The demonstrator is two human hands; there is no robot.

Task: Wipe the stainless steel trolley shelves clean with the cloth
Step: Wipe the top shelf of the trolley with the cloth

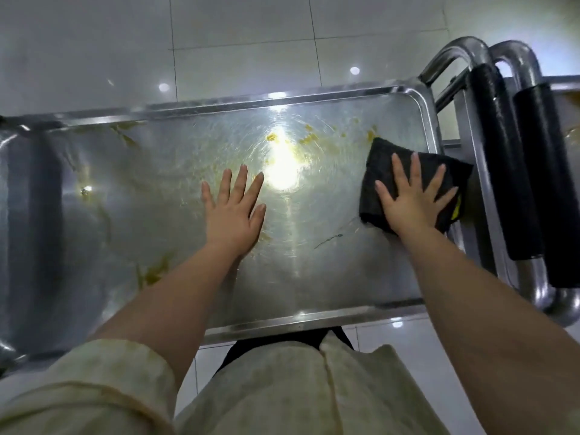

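Glossy pale floor tiles (439,340) show just below the near rim of the trolley's stainless steel top shelf (314,321). A cream sleeve (94,381), rolled back on the left forearm, fills the nearest corner. Both bare forearms reach out over the shelf.

The left hand (233,211) lies flat on the bare steel near the middle, palm down, fingers straight and spread, holding nothing. A bright glare (282,174) sits just past its fingertips, on the side of the right hand. A thin dark mark (328,237) lies on the steel between the two wrists, closer to the right one.

The right hand (411,199) presses flat on a folded black cloth (381,161) with its fingers splayed, not curled round it. The cloth rests on the shelf beside the rim on that hand's outer side, with a yellow patch at its outer edge.

Yellow smears (307,138) dot the steel just beyond the cloth and the glare, and more streak the steel well to the left hand's outer side. Beyond the right hand's outer side stand two bent steel handles (502,152) with black grips.
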